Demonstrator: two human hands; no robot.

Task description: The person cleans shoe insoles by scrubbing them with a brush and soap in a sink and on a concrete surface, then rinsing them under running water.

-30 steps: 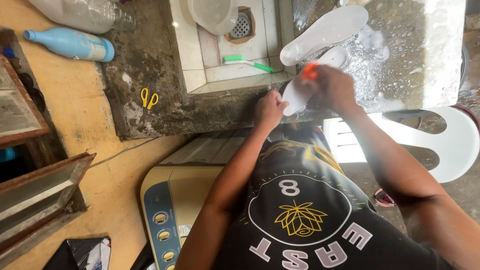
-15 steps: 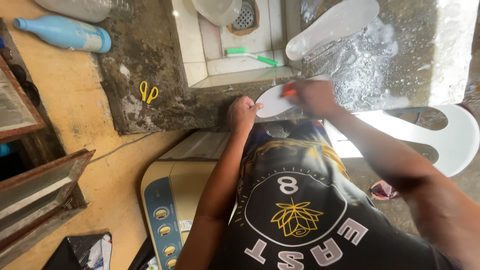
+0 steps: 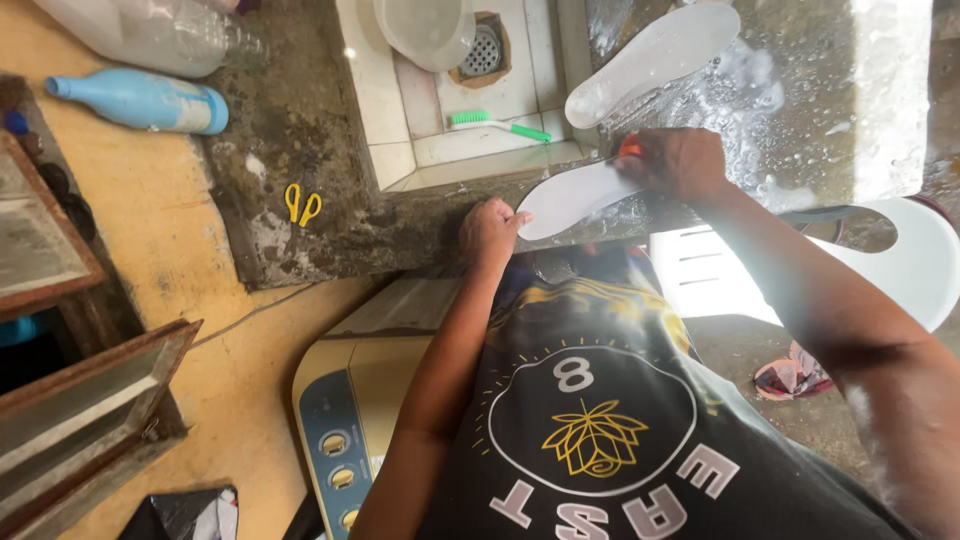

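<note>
We see the left hand [image 3: 490, 232] gripping the near tip of a flat white shoe insole [image 3: 572, 195] that lies on the wet grey concrete counter [image 3: 800, 110], while the right hand [image 3: 678, 160] is clenched on an orange-handled brush [image 3: 630, 147] pressed to the insole's right end. A 2nd white insole [image 3: 652, 60] rests farther back on the soapy counter, and a green toothbrush [image 3: 497, 124] lies in the white tiled sink [image 3: 395, 130] to the left, with small yellow scissors [image 3: 302, 203] beyond it.

White insole [image 3: 575, 195] — flat, on wet ledge
</note>
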